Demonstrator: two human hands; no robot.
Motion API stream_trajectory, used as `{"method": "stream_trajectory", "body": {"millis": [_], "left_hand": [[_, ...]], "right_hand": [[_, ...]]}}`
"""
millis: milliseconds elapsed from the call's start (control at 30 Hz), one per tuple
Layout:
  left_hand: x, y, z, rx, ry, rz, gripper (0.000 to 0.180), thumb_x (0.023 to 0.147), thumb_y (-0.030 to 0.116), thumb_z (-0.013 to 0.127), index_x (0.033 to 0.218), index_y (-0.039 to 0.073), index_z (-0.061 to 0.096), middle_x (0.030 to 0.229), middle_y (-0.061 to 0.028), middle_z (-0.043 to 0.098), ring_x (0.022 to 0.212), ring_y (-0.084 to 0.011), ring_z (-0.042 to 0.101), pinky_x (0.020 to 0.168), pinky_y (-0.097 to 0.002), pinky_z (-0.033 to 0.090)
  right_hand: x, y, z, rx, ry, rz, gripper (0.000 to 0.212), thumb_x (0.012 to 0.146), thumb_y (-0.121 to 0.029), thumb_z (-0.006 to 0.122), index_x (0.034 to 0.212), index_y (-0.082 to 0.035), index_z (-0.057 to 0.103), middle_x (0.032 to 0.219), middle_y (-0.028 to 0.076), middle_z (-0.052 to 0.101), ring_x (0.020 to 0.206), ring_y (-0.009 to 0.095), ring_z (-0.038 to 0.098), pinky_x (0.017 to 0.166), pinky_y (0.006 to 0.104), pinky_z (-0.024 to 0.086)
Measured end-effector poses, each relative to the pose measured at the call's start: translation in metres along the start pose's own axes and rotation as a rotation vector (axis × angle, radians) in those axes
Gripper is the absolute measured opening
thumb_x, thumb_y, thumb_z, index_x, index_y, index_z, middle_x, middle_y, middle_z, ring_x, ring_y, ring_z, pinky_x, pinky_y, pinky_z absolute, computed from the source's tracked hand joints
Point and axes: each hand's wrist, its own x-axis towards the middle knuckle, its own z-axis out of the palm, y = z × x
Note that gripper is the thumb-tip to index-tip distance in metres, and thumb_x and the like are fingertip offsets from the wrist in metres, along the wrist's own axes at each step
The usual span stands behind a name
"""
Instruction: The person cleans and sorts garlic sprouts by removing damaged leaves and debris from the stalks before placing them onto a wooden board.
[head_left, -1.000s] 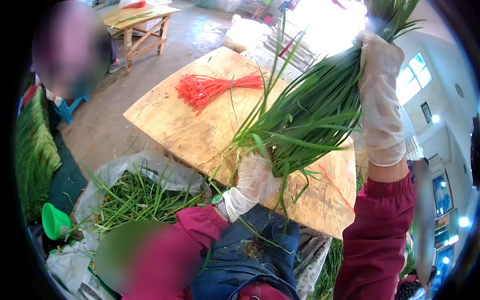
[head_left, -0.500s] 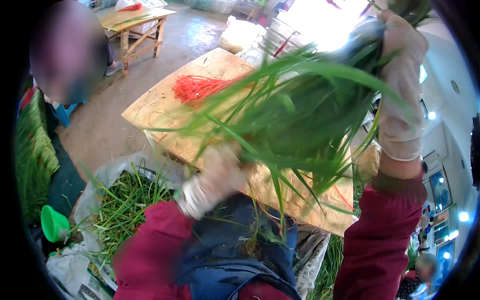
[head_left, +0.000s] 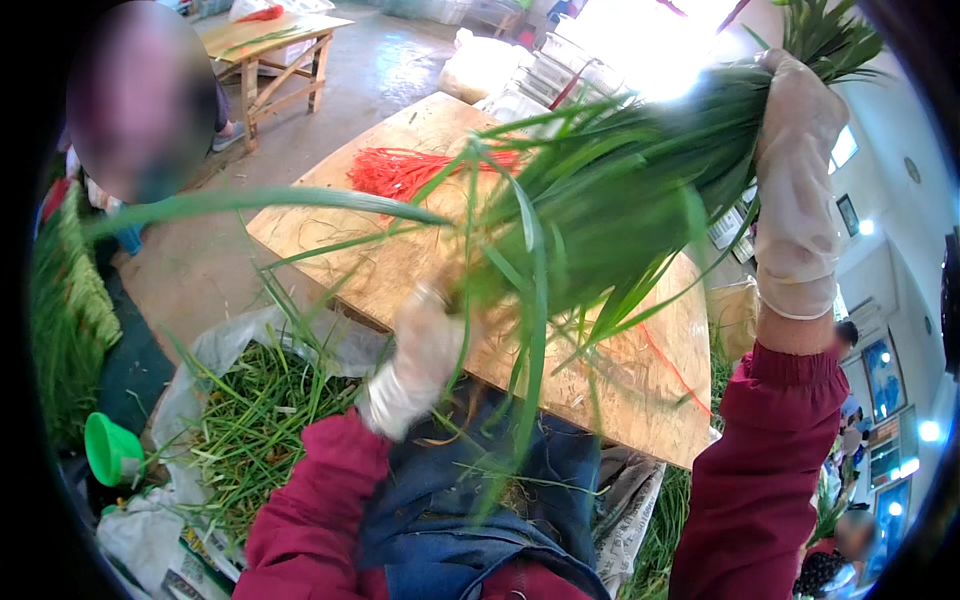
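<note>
A thick bunch of long, flat green leaves, which look like garlic chives, slants above the near table. My right hand, in a thin whitish glove, is closed round its upper end and holds it raised. Leaves fan down to the lower left, some hanging loose and smeared by motion. At that lower end is my left hand, gloved too. Its fingers are blurred and partly behind leaves, so their grip cannot be made out. On the wooden table lies a bundle of red ties, with one red strand near the right edge.
Left of my lap, a plastic-lined heap of green leaf scraps sits beside a green plastic cup. More greens are stacked at far left near a seated person. Another wooden table and white crates stand beyond.
The bunch's leaves have swung, and one long leaf now sweeps far out to the left. My left hand has shifted slightly left; my right hand keeps its hold, nearly in place.
</note>
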Motion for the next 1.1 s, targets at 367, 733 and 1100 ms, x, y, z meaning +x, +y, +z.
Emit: {"method": "stream_trajectory", "body": {"millis": [367, 733, 1100], "left_hand": [[-0.060, -0.018, -0.025, 0.386, -0.403, 0.105, 0.024, 0.073, 0.009, 0.058, 0.095, 0.000, 0.058, 0.076, -0.0152, 0.061, 0.062, -0.0202, 0.058, 0.058, -0.0268, 0.047], [-0.008, 0.039, -0.080, -0.362, 0.477, 0.221, 0.022, 0.082, 0.008, 0.053, 0.102, 0.000, 0.054, 0.077, -0.0062, 0.058, 0.069, -0.0102, 0.054, 0.061, -0.0207, 0.043], [0.031, 0.026, 0.015, 0.103, 0.263, 0.147, 0.096, 0.059, 0.045, 0.072, 0.123, -0.009, 0.024, 0.121, -0.0261, 0.034, 0.114, -0.0351, 0.032, 0.097, -0.0388, 0.024]], "right_hand": [[0.002, -0.001, -0.033, -0.134, 0.024, -0.008, 0.025, 0.073, -0.019, 0.054, 0.078, 0.005, 0.061, 0.066, 0.012, 0.059, 0.060, 0.016, 0.052, 0.060, 0.0304, 0.042], [-0.023, 0.009, -0.025, 0.246, -0.164, 0.123, 0.019, 0.069, -0.013, 0.058, 0.070, 0.006, 0.055, 0.063, 0.008, 0.055, 0.056, 0.014, 0.050, 0.052, 0.0246, 0.041], [-0.020, 0.026, 0.008, -0.100, -0.034, -0.035, 0.034, 0.066, -0.019, 0.055, 0.086, 0.008, 0.055, 0.081, 0.022, 0.059, 0.075, 0.031, 0.056, 0.071, 0.0356, 0.042]]}}
